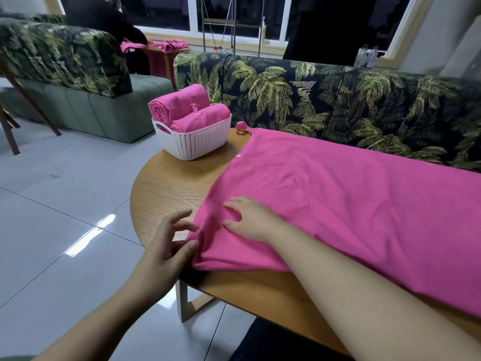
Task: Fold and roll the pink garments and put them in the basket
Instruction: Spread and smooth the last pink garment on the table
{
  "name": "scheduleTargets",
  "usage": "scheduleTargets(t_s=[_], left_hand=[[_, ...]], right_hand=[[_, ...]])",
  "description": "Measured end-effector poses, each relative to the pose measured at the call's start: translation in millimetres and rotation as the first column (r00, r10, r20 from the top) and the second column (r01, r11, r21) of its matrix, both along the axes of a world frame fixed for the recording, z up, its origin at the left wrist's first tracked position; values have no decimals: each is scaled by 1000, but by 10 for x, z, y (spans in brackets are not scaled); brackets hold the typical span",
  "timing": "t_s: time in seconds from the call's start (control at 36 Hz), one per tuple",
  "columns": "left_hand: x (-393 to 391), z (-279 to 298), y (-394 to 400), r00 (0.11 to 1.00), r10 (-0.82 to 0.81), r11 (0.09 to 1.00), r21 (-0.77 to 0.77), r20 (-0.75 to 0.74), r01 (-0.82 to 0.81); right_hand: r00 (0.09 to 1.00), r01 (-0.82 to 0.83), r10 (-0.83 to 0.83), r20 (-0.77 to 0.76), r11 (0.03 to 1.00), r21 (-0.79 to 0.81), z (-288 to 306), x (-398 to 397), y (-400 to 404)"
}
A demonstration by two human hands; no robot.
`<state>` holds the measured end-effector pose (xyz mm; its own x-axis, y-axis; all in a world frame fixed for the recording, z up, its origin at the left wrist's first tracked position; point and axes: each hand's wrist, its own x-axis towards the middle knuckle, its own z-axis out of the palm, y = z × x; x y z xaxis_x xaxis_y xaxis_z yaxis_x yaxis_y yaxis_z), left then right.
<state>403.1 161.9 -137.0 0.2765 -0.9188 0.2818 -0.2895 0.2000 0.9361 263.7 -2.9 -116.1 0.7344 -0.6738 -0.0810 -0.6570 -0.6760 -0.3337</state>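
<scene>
1. Lying flat across a round wooden table [166,188], a large pink garment [338,204] is folded into a long band that runs from the table's near left edge off toward the right, with a small white button [239,156] near its far left edge and a thin pink strap [243,126] at its far corner.
2. The right hand [250,220] rests palm down on the garment near its left end, fingers straight and slightly spread, pressing the cloth and gripping nothing.
3. The left hand [169,246] sits at the garment's near left corner, just beside the right hand. Its fingers are spread and loosely bent, the fingertips touching the bunched edge of the cloth; no pinch or closed grip is visible.
4. A white plastic basket [192,142] with a woven pattern stands on the far left part of the table, just beyond the garment's far corner and apart from both hands.
5. Two rolled pink garments [182,102] lie side by side inside the basket, rising above its rim.
6. A sofa [338,100] in dark fabric printed with yellow-green palm leaves runs behind the table.
7. A second sofa [65,56] in a similar print stands at the far left on a pale tiled floor [65,204].
8. In the background, another person in dark clothing [104,19] sits at a small table holding more pink cloth [171,45], in front of dark windows.
</scene>
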Motion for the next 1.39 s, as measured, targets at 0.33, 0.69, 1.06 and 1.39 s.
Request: scheduleTargets(t_s=[0.33,0.69,1.06,1.39], left_hand=[[253,-91,97,898,105,985,76,428,-152],[-81,223,-224,679,-270,963,186,683,195],[-315,116,-613,630,-176,982,95,756,161],[-346,151,-1046,535,-36,990,104,844,-97]], right_hand=[[999,-28,26,25,998,48,-59,-47,-37],[947,-75,122,298,983,-166,191,-732,544],[982,170,-109,155,870,-462,-102,-2207,508],[909,373,-415,27,785,-494,289,-1849,-86]])
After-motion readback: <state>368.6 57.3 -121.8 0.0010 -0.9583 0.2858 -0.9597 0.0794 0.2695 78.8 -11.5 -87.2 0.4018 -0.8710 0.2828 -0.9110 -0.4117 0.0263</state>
